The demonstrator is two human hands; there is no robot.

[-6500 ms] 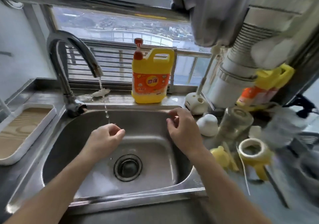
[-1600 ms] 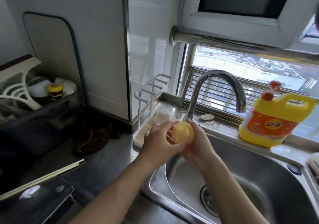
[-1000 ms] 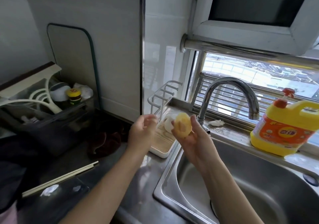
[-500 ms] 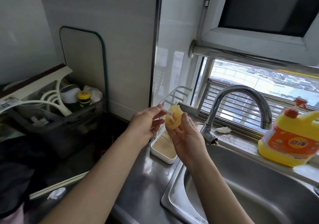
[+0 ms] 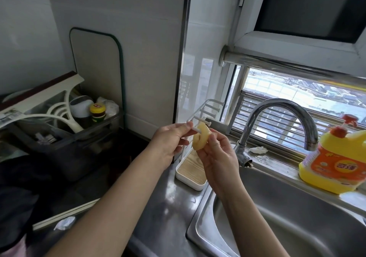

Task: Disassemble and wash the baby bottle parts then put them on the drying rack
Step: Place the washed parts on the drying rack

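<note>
The right hand pinches a translucent yellow plastic ring by its lower rim, thumb on the far face and fingertips curled against the near one. It holds the ring upright, above the steel counter's edge. A thin white peg passes into the hole of the ring. On the other side of the ring, the left hand has its thumb and forefinger pressed together on the near end of that peg, with the other fingers loosely curled beneath. The peg seems to belong to the white wire drying rack, whose other pegs rise in a row just behind the grip; the hand hides where it joins.

Right under the held ring sits the rack's white tray with a pale wood-grain floor, on the grey steel counter. Just to the ring's right stands the curved chrome tap, and below and to the right of the grip lies the stainless steel sink. Beyond the tap, on the sill, are a crumpled white scrap and, farther right, a yellow detergent jug with an orange label and red pump. Well to the left of both hands, a dark bin holds a yellow-lidded jar. Behind it, a pale board with a green edge leans on the wall.
</note>
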